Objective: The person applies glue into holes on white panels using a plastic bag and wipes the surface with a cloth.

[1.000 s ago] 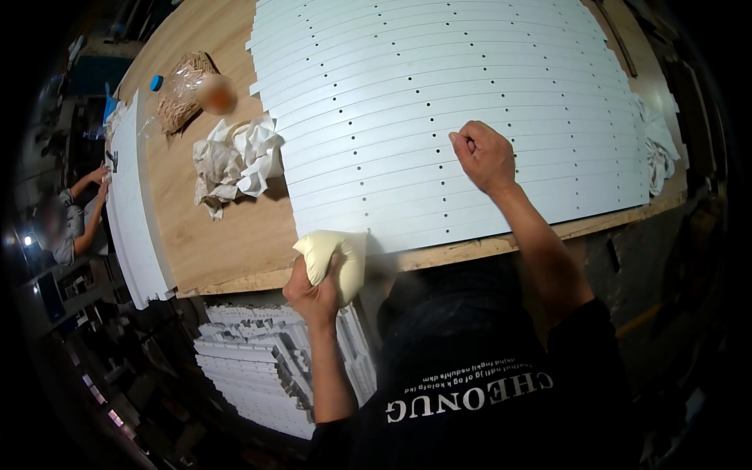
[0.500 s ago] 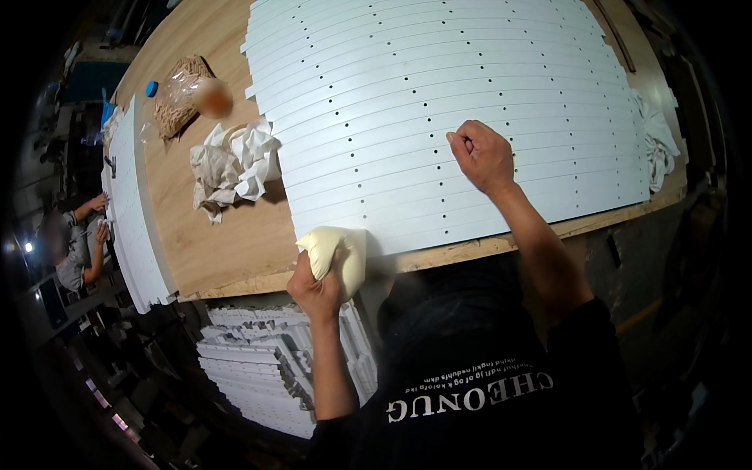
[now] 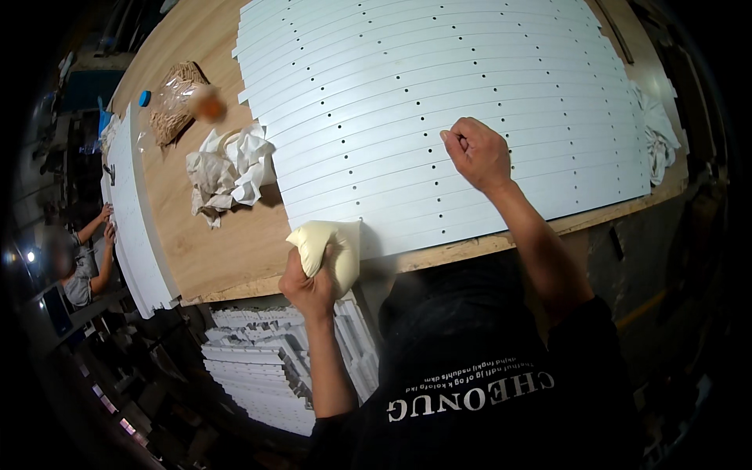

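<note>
My left hand (image 3: 308, 283) is closed round a plump, pale yellow soft bag (image 3: 345, 252), like a filled plastic pouch. It is held at the front edge of the table, over the lower left corner of the white boards (image 3: 392, 157). These long boards lie side by side, with rows of small dark holes across them. Above the boards, right of the middle, my right hand (image 3: 479, 155) is curled with thumb and fingers together. Whatever it may hold is hidden inside the fingers.
Left on the wooden table (image 3: 176, 243) lie crumpled white cloths (image 3: 231, 172), a clear bag of wooden dowels (image 3: 176, 106) and a blue cap (image 3: 145, 98). More white boards (image 3: 254, 376) are stacked below. Another white cloth (image 3: 656, 133) is at right. A co-worker (image 3: 78, 270) stands far left.
My left hand and the yellow bag have shifted slightly left and up. My right hand is a little further left, still curled. The co-worker's hands have moved.
</note>
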Demonstrator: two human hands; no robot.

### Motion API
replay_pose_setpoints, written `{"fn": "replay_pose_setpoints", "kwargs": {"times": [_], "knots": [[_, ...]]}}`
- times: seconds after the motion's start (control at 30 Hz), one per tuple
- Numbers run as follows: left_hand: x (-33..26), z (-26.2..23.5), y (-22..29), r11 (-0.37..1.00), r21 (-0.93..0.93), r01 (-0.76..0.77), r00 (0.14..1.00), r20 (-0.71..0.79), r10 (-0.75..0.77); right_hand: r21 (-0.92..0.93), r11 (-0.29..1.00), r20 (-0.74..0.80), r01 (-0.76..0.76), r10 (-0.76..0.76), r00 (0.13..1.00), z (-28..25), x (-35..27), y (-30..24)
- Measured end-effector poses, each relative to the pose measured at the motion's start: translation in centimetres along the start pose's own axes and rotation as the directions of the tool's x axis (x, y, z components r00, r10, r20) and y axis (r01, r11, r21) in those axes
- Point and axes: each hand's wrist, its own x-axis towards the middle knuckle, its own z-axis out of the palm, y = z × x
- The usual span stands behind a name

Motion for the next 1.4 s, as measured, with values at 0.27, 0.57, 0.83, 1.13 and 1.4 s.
{"fn": "replay_pose_setpoints", "kwargs": {"times": [0.27,0.57,0.83,1.13,1.4], "knots": [[0.5,0.6,0.3,1.0,0.009,-0.012,0.999,0.043,0.012,-0.005,1.0,0.014,0.004,-0.004,1.0,-0.1,0.0,0.0],[1.7,0.9,0.4,0.997,0.03,-0.072,0.997,-0.006,0.073,-0.004,1.0,0.023,-0.008,0.008,1.0,0.0,0.0,0.1],[2.5,1.0,0.5,0.998,0.018,-0.063,0.998,0.018,0.062,0.02,1.0,-0.008,0.004,-0.004,1.0,0.1,0.0,0.3],[2.9,1.4,0.6,0.997,0.021,-0.081,0.993,0.093,0.078,0.016,1.0,0.015,-0.015,0.015,1.0,0.0,0.1,0.2],[3.7,1.9,0.5,0.994,0.04,-0.1,0.995,-0.001,0.1,0.014,1.0,0.029,-0.028,0.027,0.999,0.1,0.0,0.3]]}}
